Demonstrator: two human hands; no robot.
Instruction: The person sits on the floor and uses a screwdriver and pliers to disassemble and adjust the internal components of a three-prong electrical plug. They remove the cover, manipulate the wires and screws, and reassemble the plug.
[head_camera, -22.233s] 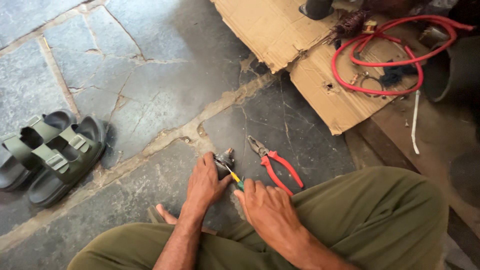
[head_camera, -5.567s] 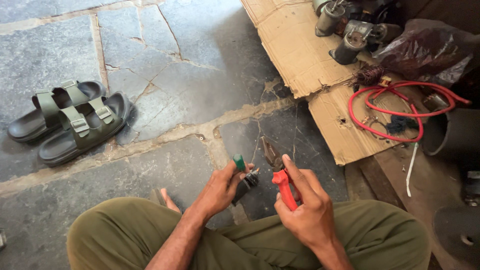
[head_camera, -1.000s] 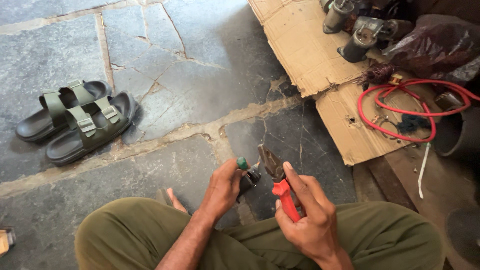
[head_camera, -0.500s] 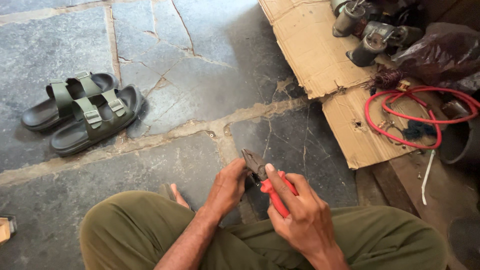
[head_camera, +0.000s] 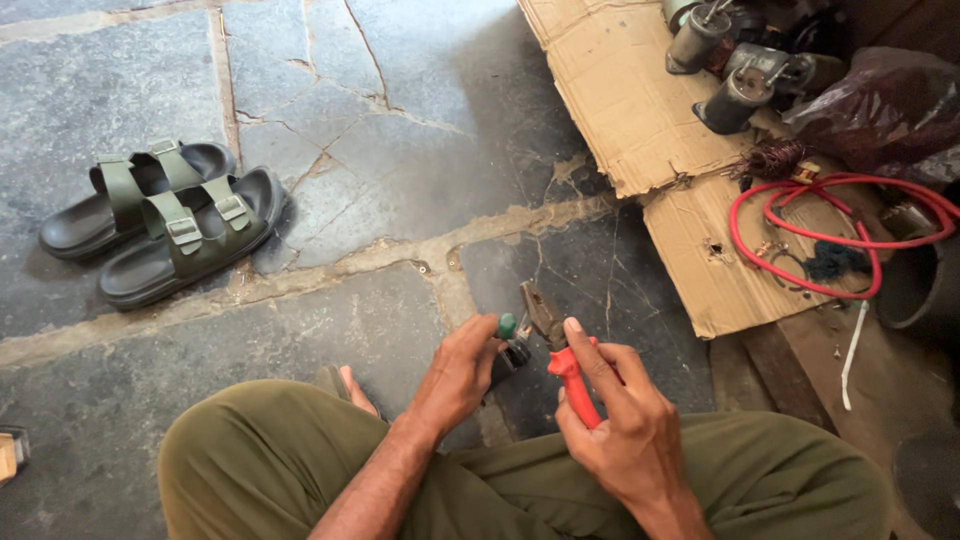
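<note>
Red-handled pliers: stiff steel, likely light; right hand clenched round grips, over lap. Left hand pinches small green-capped part beside the pliers' nose

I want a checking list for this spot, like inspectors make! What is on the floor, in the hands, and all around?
Surface: cracked grey stone floor with pale joints.
Job's things: red-handled metal pliers in the right hand; small dark part with a green cap at the left hand fingertips.
Clutter: torn brown cardboard sheet bearing grey metal cylinder parts; dark plastic bag.
Grippers: both hands closed on their things.
Cables: coiled red cable; thin white strip.
Surroundings: pair of olive-green buckled sandals; olive trousers, crossed legs.
</note>
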